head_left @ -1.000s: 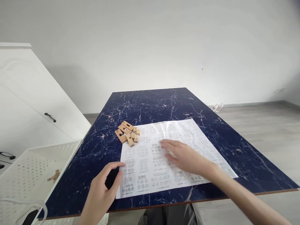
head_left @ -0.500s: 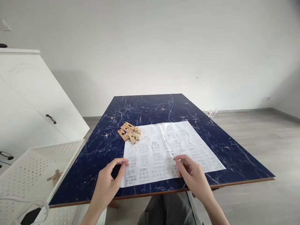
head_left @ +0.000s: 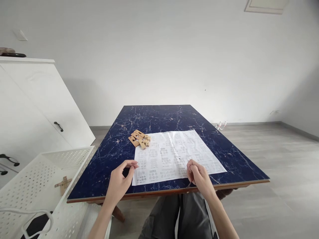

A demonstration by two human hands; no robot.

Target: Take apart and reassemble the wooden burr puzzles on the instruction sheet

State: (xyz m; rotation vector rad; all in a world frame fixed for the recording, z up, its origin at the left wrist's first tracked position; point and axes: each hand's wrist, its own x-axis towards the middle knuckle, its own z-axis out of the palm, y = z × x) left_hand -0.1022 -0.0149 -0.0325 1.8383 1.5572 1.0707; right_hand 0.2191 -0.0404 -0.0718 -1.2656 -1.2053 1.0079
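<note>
A printed paper sheet [head_left: 171, 156] with rows of small diagrams lies on the dark blue marbled table [head_left: 164, 116]. At its left edge, my left hand [head_left: 122, 176] rests with curved fingers, thumb and fingertips a little apart, holding nothing I can see. My right hand [head_left: 198, 174] is curled closed over the lower right of the sheet; whatever its fingers hold, if anything, is hidden. Beyond my left hand, a small pile of wooden puzzle pieces [head_left: 140, 138], some flat with slots and some notched blocks, overlaps the sheet's upper left corner.
White perforated bins [head_left: 22, 176] stand left of the table, one with a wooden piece [head_left: 62, 185] inside and a white cable [head_left: 27, 210] nearby. Behind them is a white cabinet [head_left: 32, 99]. Clear bottles [head_left: 221, 125] are on the floor beyond the table's right edge.
My view has tilted up slightly and shifted. The fingers of my right hand have curled in more closely. My left hand stays at the sheet's left edge; the wooden pieces have not moved on the table.
</note>
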